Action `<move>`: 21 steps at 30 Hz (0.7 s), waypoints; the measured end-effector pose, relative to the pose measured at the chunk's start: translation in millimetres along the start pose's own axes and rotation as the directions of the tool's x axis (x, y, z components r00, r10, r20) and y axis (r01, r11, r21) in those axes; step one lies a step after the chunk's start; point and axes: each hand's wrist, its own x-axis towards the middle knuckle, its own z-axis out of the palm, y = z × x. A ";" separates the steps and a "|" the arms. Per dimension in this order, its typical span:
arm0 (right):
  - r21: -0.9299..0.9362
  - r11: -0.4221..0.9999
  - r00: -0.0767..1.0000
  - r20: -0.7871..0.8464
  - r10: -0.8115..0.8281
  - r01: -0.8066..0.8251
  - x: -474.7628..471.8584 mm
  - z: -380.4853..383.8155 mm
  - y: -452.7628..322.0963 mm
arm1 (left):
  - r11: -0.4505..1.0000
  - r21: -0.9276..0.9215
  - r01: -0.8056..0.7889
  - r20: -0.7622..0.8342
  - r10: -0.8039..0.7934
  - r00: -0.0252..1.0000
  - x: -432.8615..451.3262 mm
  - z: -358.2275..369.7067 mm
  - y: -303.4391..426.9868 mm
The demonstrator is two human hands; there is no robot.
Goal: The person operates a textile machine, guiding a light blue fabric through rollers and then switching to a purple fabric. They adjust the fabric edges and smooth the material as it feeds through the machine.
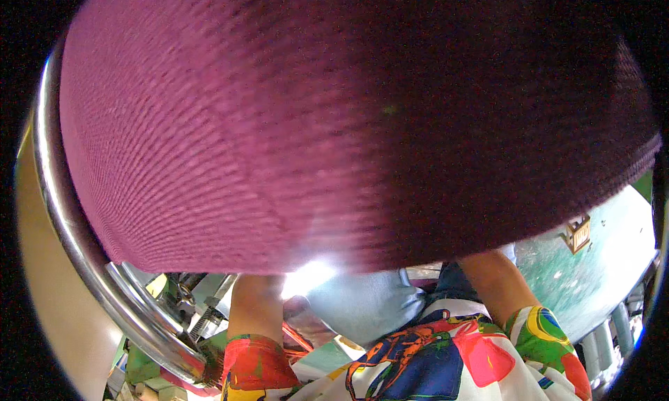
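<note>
A large sheet of ribbed purple-magenta knit fabric (219,139) fills most of the view, very close to the camera, lit on its left half and dark on its right. Below its lower edge both my forearms show, coming from the short sleeves of a brightly printed shirt (413,359). Both hands are hidden behind the fabric, so whether they hold it cannot be seen. Blue denim (360,301) lies between the forearms. A bright glare sits at the fabric's lower edge.
A curved shiny metal rim (68,202) runs down the left side, with metal machine parts (204,307) beside its lower end. At right is a worn green surface (554,286) bearing a small brown-framed item (578,234).
</note>
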 end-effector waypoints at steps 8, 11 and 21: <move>-0.339 0.925 0.947 -0.317 0.060 -0.172 4.1 -4.9 15.1 | 0.876 -0.394 0.278 0.328 -0.149 0.933 -31.5 11.7 -34.4; -0.153 0.966 0.917 -0.374 0.139 -0.209 -7.5 -11.9 24.4 | 0.745 -0.592 0.307 0.497 0.038 0.867 -24.9 -13.5 -17.6; -0.110 0.975 0.906 0.362 0.219 -0.191 -64.1 -26.4 -7.4 | 0.762 -0.523 0.383 0.751 0.199 0.630 -62.5 -44.6 -58.5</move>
